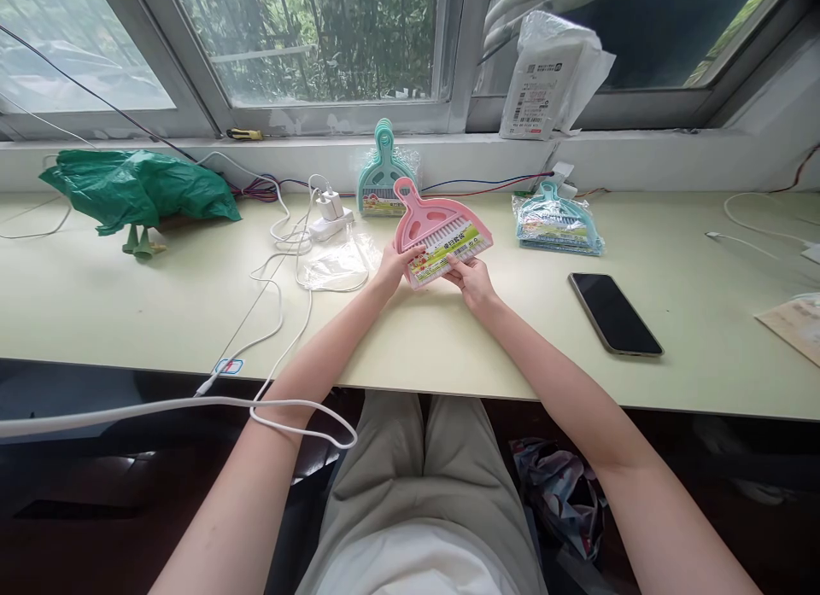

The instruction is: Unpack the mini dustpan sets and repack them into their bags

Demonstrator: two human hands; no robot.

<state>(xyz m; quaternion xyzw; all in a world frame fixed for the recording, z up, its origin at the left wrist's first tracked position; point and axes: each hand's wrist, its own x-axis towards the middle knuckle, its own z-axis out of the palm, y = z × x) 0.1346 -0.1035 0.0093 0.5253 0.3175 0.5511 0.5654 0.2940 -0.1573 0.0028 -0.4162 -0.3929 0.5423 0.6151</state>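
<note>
An indoor workspace, whether home or workshop unclear: a long tabletop (711, 330) beside windows (333, 49), with dustpan sets (443, 236), charger (330, 204) and cables (128, 413).

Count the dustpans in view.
At least 3: a pink dustpan in the left hand and right hand, a green dustpan behind it, a blue dustpan to the right. Stacked ones may be hidden.

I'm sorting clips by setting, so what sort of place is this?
Probably an indoor room with a desk or worktable: a long pale tabletop runs beneath a window with greenery outside, and a white charger and a phone sit on it.
</note>
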